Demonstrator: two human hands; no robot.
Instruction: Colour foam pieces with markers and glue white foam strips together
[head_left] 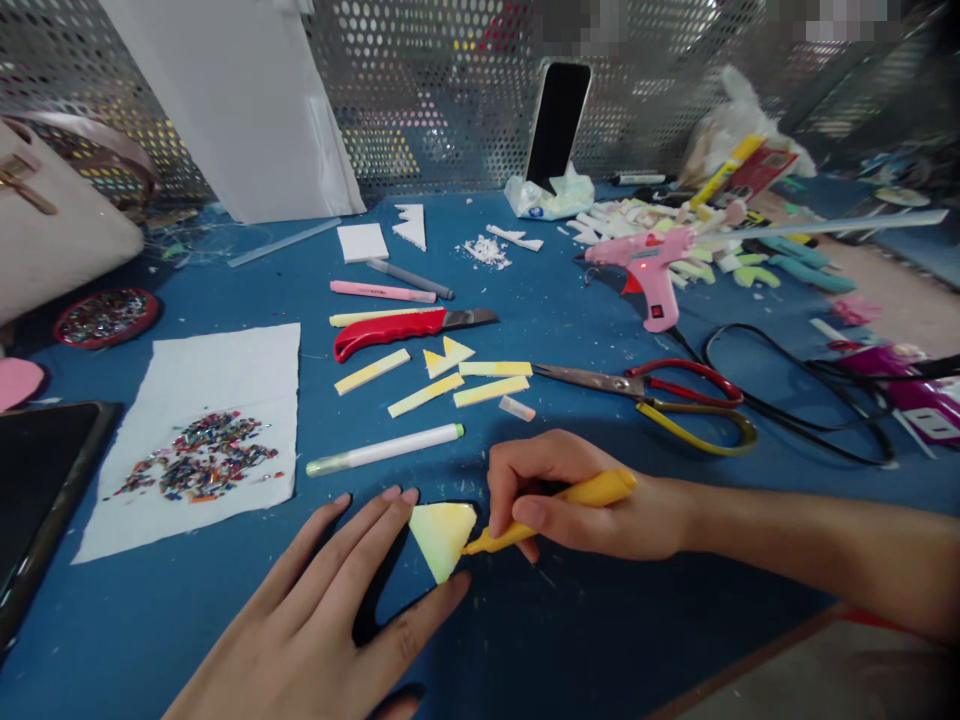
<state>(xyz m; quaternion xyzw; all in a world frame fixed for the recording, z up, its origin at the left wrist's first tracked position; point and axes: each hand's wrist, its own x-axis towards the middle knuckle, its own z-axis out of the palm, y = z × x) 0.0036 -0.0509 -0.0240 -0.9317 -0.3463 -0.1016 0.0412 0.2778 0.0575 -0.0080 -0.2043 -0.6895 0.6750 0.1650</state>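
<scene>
My right hand (577, 495) is closed around a yellow marker (600, 490). Its tip meets the right edge of a small foam piece (444, 535), roughly triangular and tinted yellow and pale green. Flat on the table, my left hand (322, 600) has its fingers stretched and spread. One fingertip touches the piece's upper left corner, and the thumb lies by its lower point. Just beyond are a white marker with a green end (386, 450), several yellow-tinted strips (495, 391), a notched yellow piece (448, 357) and a small clear cap (517, 408).
A red-handled knife (397, 333), scissors (637, 385) and a pink glue gun (652, 265) with its cable lie beyond my hands. Colourful bits sit on a white sheet (225, 370) at left, near a dark tablet (52, 480). A phone (559, 125) stands at the back.
</scene>
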